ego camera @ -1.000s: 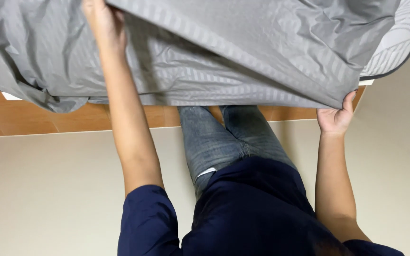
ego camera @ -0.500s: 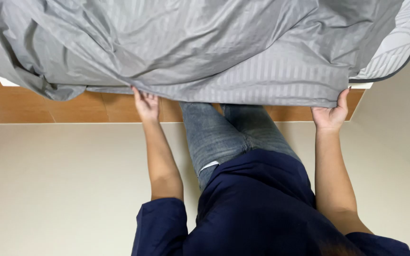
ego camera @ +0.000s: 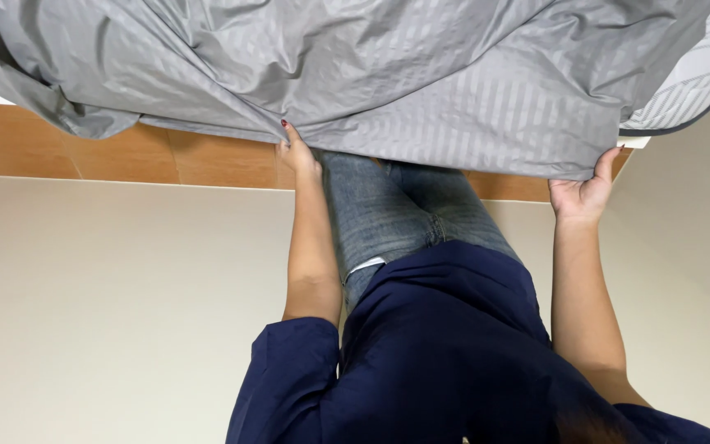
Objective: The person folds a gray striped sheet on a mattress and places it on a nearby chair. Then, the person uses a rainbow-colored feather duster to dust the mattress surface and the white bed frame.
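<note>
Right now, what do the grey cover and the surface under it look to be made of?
Grey cover: woven fabric with a slight sheen, probably cotton sateen or a blend; it creases softly and shows tone-on-tone stripes. Both hands, left and right, grip its lower edge. Surface beneath: looks like wood or wood-look laminate, orange-brown and smooth, with faint seams.

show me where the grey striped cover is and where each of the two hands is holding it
grey striped cover (ego camera: 421,74): head view, on the middle of the bunched fabric.
left hand (ego camera: 297,154): head view, on the back of the hand at the cover's lower edge.
right hand (ego camera: 583,193): head view, on the palm gripping the cover's corner.
</note>
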